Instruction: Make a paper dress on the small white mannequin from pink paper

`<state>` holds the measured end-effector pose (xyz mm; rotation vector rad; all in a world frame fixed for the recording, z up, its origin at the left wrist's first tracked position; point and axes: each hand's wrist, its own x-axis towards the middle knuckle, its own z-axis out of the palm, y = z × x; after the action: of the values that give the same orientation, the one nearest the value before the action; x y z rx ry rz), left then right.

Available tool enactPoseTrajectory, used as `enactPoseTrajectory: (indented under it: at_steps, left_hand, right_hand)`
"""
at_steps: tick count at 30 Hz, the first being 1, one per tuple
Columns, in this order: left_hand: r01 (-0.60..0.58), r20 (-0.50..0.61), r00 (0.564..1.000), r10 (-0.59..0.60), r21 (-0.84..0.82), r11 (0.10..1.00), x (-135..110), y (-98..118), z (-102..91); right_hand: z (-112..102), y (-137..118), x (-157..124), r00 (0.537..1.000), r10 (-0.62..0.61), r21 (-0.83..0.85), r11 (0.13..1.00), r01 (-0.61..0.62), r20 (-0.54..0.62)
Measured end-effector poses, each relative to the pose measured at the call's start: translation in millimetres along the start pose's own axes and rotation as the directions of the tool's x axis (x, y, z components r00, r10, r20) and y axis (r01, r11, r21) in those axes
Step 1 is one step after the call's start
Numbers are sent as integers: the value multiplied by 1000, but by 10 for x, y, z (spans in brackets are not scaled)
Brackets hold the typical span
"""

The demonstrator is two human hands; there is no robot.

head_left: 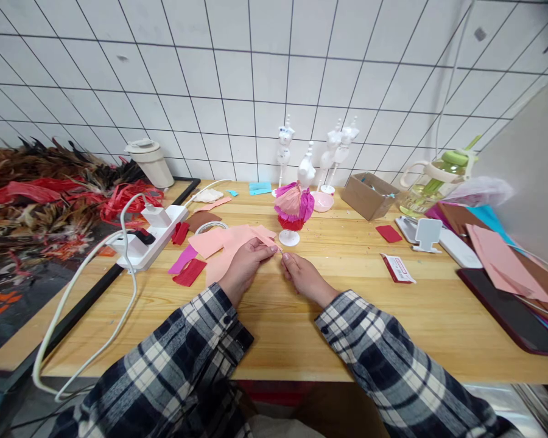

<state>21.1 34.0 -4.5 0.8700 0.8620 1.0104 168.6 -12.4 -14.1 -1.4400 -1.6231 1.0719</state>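
My left hand (249,263) pinches the edge of a sheet of peach crepe paper (231,250) near the middle of the table. Close beside it, my right hand (304,275) is closed on a thin metal tool, whose small tip (280,249) points at the paper; its kind is too small to tell. Just beyond both hands stands a small dress form on a round white base (289,238), wearing a ruffled skirt (293,204) of peach, magenta and red crepe paper. Red crepe pieces (190,272) and a magenta strip (182,259) lie left of the peach sheet.
White mannequin figures (284,149) stand along the tiled wall, with a cardboard box (369,198) and a teapot-like jug (422,188) to their right. At left are a power strip (153,240), a cup (150,163) and feathers (36,207). Peach sheets (506,261) lie far right.
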Motion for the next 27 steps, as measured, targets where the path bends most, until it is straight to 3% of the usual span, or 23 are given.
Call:
enactPoseTrajectory:
  at_steps: [7, 27]
  left_hand:
    - [-14, -36, 999, 13, -38, 999, 11, -2, -9]
    - [5, 31, 999, -5, 11, 1000, 10, 15, -39]
  right_hand:
    - [-40, 54, 13, 1000, 0, -63, 998, 0, 2]
    - [-106, 103, 44, 1000, 5, -187, 982, -8, -13]
